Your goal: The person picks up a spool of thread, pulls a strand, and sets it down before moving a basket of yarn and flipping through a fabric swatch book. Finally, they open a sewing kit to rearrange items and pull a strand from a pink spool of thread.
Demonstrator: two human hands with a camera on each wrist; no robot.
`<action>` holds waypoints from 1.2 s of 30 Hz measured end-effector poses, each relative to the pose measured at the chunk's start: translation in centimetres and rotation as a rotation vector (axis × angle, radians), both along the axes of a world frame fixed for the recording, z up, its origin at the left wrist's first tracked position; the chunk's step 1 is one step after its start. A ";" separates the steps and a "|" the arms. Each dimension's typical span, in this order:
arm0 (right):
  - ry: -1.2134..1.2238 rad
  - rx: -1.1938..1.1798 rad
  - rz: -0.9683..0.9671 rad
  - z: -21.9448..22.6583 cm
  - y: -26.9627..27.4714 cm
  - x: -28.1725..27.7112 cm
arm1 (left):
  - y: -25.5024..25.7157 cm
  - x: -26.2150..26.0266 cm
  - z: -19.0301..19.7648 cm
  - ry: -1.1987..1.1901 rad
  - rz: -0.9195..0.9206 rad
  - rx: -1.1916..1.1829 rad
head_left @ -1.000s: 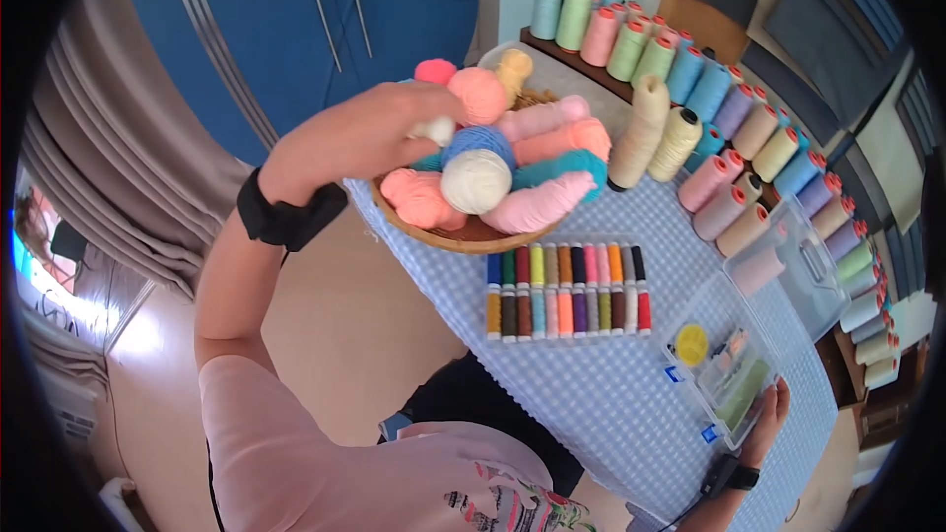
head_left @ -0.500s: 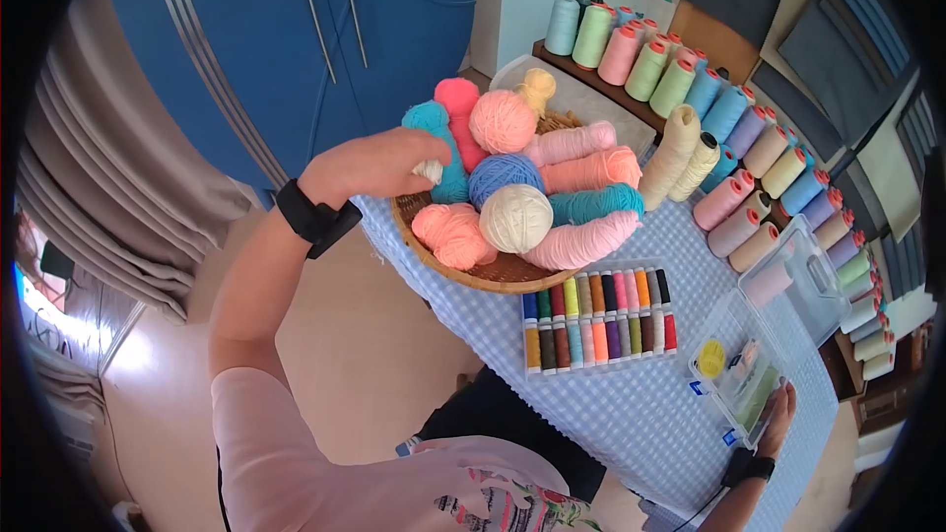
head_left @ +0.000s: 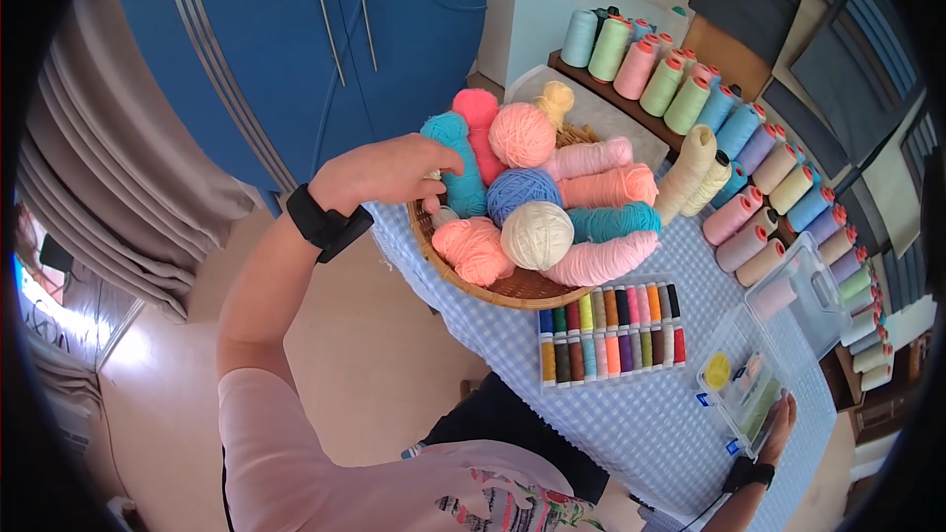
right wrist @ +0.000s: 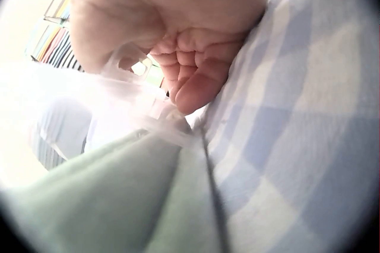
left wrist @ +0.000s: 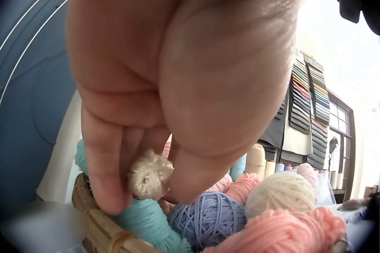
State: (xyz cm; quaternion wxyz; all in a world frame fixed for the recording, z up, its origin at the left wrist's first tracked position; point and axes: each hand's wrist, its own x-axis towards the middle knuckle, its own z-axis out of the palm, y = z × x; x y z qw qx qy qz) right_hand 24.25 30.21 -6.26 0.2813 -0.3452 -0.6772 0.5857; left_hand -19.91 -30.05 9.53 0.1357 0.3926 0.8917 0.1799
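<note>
My left hand [head_left: 384, 172] reaches over the left rim of the wicker basket [head_left: 463, 288] and pinches a small cream skein of yarn [left wrist: 151, 176] between thumb and fingers. Just below the skein in the left wrist view lies a teal skein [left wrist: 148, 223], with a blue yarn ball [left wrist: 208, 220] to its right. At the table's right side, my right hand [head_left: 778, 431] grips the edge of a clear plastic box [head_left: 716, 423]. Curled fingers [right wrist: 205, 84] and the box's bright, blurred wall [right wrist: 142, 90] show in the right wrist view.
Yarn skeins and balls fill the basket, including a white ball [head_left: 537, 234]. A tray of small thread spools [head_left: 611, 335] lies in front. Tall thread cones [head_left: 685, 103] line the back and right. The box's lid [head_left: 798, 286] stands open.
My left hand has moved from above the basket's yarn towards its left rim, keeping the cream skein. The head view has shifted slightly. My right hand stays at the box.
</note>
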 end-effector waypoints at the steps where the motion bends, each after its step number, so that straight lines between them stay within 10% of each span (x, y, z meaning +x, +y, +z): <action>1: 0.000 0.000 0.000 0.2 -0.2 -0.1 | 0.0 -0.1 -0.1 0.011 0.000 0.016; 15: -0.065 0.164 -0.075 -0.3 -0.4 -0.3 | 1.8 3.2 4.0 0.258 -0.138 0.100; 29: -0.020 0.041 -0.002 2.1 -3.3 -1.5 | 15.3 18.6 4.8 0.290 -0.968 0.022; 36: -0.021 0.040 -0.013 2.3 -3.4 -1.4 | 25.6 19.7 3.8 0.227 -1.096 -0.061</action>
